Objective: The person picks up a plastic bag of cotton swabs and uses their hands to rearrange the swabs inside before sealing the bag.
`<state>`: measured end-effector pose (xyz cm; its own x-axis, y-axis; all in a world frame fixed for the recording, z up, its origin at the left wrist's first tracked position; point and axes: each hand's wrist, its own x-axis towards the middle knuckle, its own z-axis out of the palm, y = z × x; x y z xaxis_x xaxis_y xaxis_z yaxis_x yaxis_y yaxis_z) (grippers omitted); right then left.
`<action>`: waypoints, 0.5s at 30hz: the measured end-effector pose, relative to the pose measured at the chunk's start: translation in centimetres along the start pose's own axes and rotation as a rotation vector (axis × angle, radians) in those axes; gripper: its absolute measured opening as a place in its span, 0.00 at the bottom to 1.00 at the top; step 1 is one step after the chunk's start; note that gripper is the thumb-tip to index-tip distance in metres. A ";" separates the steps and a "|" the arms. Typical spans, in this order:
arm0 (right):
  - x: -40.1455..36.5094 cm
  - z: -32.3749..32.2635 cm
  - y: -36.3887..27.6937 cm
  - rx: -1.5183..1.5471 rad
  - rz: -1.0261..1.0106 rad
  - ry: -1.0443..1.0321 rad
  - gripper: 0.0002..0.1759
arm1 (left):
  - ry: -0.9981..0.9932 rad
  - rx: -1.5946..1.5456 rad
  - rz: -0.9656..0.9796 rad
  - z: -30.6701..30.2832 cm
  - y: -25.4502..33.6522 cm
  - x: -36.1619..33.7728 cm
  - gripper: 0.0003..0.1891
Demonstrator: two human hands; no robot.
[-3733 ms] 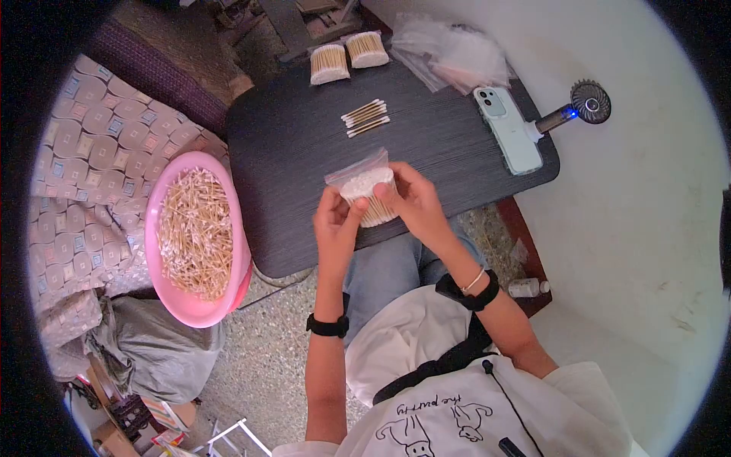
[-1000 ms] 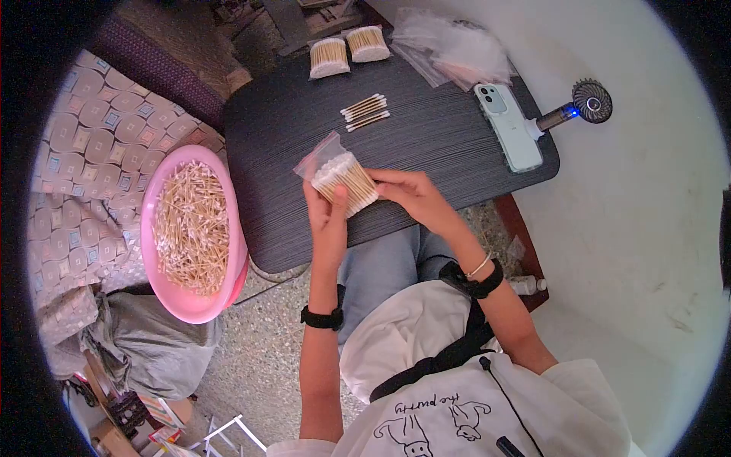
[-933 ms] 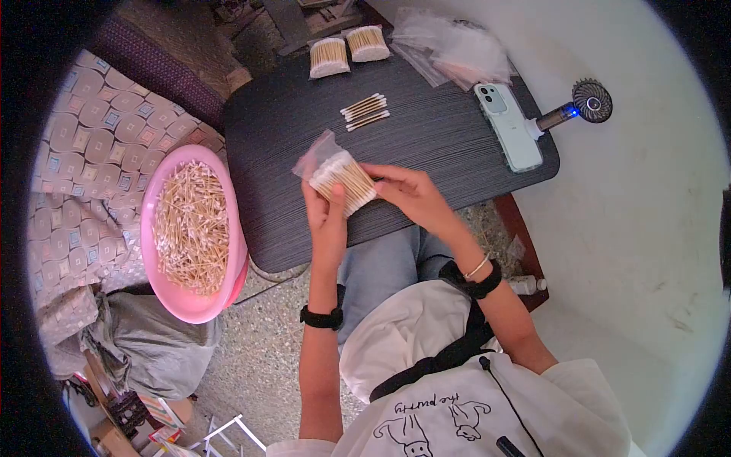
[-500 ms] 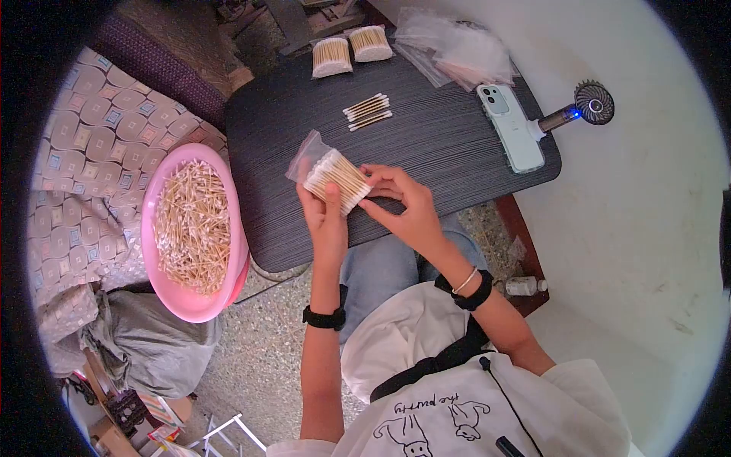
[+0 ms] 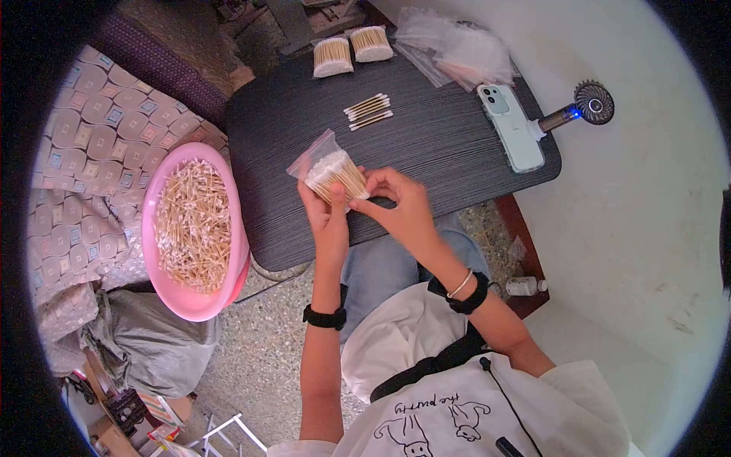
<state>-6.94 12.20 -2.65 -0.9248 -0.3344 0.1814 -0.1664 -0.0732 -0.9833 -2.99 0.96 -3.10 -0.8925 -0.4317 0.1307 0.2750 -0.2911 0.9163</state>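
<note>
A clear plastic bag full of cotton swabs [image 5: 337, 179] is held above the near part of the dark table [image 5: 289, 221]. My left hand [image 5: 327, 217] grips its left and lower side, thumb across the front. At its right side, the fingers and thumb of my right hand [image 5: 396, 202] pinch the bag. The bag's empty top flap points up and left. Several loose swabs [image 5: 368, 111] lie on the table beyond the bag. Two filled bags, one on the left [image 5: 332, 57] and one on the right [image 5: 371, 44], rest at the far edge.
Left of the table is a pink basin [image 5: 237, 259] heaped with loose swabs. Empty clear bags [image 5: 464, 49] lie at the far right, near a phone [image 5: 510, 129] and a small fan [image 5: 593, 102]. A wall borders the right side.
The held bag has turned, so its swabs stand more upright and the flap is spread wider. My right hand has shifted slightly with it.
</note>
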 end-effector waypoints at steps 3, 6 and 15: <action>-0.3 0.5 0.0 0.014 -0.007 0.039 0.16 | 0.005 0.014 0.003 -0.1 0.0 0.0 0.31; -0.4 0.6 -0.1 0.046 -0.011 0.027 0.14 | 0.007 0.021 0.003 -0.1 0.0 0.0 0.29; -0.4 -2.2 0.0 0.367 0.169 -0.183 0.10 | 0.016 -0.093 -0.077 -1.0 -0.7 0.2 0.24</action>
<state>-7.30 14.44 -2.77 -0.8475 -0.5285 0.0499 0.1452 -0.3213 -0.9358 -3.04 0.27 -4.11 -0.9066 -0.4185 0.0540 0.2382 -0.4020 0.8841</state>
